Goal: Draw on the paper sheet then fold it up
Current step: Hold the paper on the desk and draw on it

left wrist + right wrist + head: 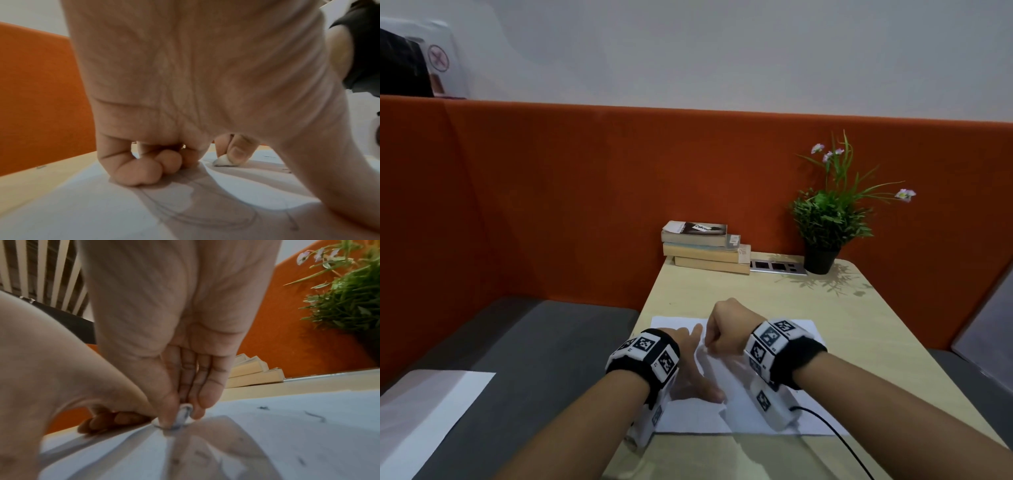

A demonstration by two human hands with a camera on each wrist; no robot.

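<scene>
Paper (739,416) lies flat on the surface (808,301), w/ faint pencil lines. Right hand (726,329) pinches a small white eraser (184,416) btwn thumb & fingers, its tip on the paper. Left hand (693,373) is spread, fingers bent at the tips, pressing the paper just beside the eraser. Books (705,246) & plant (828,219) sit at the far edge.

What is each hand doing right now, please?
Left hand: open, pressing the paper sheet flat.
Right hand: pinching a small white eraser against it.
</scene>
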